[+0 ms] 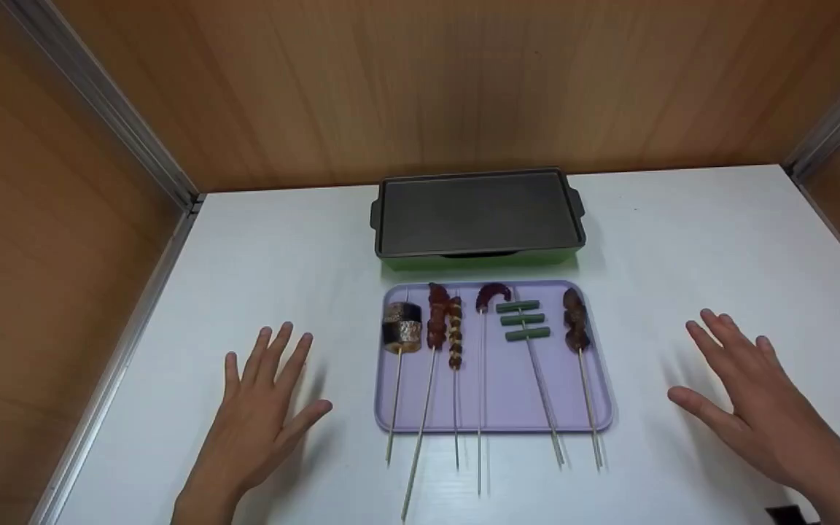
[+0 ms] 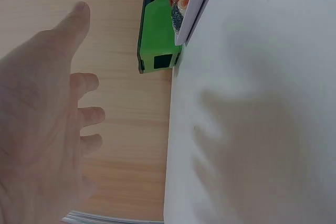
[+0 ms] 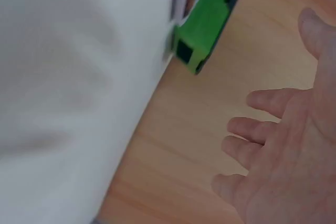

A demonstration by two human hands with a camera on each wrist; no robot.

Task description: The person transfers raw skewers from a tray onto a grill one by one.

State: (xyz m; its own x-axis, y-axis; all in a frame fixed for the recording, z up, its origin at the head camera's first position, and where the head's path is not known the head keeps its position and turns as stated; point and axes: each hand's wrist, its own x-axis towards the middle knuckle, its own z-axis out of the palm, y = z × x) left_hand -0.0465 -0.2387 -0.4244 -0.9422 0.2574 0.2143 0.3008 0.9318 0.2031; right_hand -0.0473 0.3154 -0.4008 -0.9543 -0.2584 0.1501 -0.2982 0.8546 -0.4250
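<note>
With left hand (image 1: 256, 419) and right hand (image 1: 763, 405) spread, empty: pinch skewers (image 1: 437, 317) by bare stick ends (image 1: 408, 492) overhanging tray (image 1: 507, 408); probably light, stiff, snappable.

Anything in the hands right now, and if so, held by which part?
Nothing is held: the left hand and right hand are both spread and empty, either side of the light-purple rectangular tray.

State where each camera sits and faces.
Head: on the head, facing forward and down at tray, skewers and grill; left hand and right hand show.
Left wrist: on that wrist, looking past the left hand at table and wood panelling; that hand alone shows.
Right wrist: on that wrist, looking past the right hand likewise; that hand alone shows.
Both wrist views share the grill's green body.
</note>
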